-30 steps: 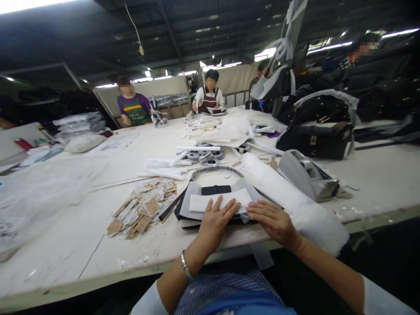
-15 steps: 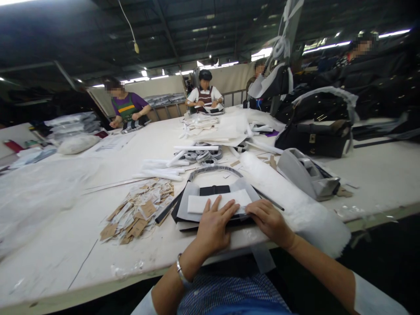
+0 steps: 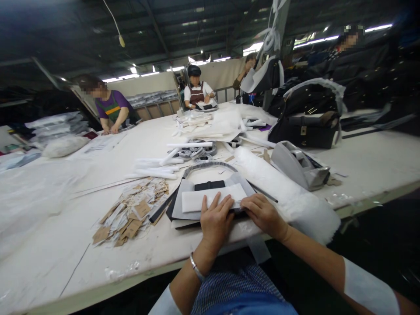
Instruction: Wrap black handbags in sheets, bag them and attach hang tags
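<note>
A black handbag [image 3: 170, 212] lies flat in front of me at the table's near edge, its arched handle [image 3: 210, 165] wrapped in plastic and pointing away. White sheet lining covers much of it, with a black flap piece [image 3: 210, 185] showing. Across it rests a folded white foam strip [image 3: 193, 201]. My left hand [image 3: 216, 218] is spread over the strip's near edge, pressing it with its fingers apart. Beside it, my right hand [image 3: 265, 216] is closed in a pinch at the strip's right end, near a bit of clear film. What its fingertips grip is hidden.
Left of the bag is a heap of brown and white tags [image 3: 131, 214]. White foam tubes [image 3: 154, 168] and wrapped rolls lie behind. At right are a roll of white padding [image 3: 282, 192], a grey tape dispenser [image 3: 295, 166] and another black handbag [image 3: 305, 131]. Several co-workers stand around.
The view has shifted slightly, so everything sits further left. My left wrist has swung a little right while its fingers stay on the foam strip. The left co-worker has bent lower over the table.
</note>
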Tool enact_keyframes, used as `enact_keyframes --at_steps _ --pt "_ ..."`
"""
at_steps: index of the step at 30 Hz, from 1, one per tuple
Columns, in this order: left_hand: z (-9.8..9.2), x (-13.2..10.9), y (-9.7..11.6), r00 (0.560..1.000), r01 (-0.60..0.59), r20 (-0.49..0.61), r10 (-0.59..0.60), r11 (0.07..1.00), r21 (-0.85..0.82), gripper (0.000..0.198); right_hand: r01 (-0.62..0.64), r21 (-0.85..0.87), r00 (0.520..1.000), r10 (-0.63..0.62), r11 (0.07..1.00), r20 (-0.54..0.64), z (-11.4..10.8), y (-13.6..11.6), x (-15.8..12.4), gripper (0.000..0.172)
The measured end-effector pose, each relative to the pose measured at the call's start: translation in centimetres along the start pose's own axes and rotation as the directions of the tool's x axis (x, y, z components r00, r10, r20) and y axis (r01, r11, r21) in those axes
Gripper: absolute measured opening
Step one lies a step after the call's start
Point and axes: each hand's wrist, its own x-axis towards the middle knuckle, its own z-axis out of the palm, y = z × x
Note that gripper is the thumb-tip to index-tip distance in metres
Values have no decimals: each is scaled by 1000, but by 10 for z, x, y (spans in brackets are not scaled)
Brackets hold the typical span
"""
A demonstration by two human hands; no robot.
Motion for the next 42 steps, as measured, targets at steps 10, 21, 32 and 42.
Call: enact_keyframes --at_steps 10,21,32,42 --pt "0 0 2 1000 -1 -5 1 1000 -18 35 30 5 1000 -30 1000 0 -7 0 6 18" --pt "-2 -1 2 1000 -7 5 8 1000 -16 36 175 -83 932 -138 981 335 -49 -26 -81 65" --pt "4 -3 -1 999 -45 -25 46 998 43 35 70 160 981 -97 985 167 -45 -57 -67 51" --pt "5 -5 -1 996 -86 -34 88 995 50 33 69 118 980 -89 991 176 -77 -69 -31 47"
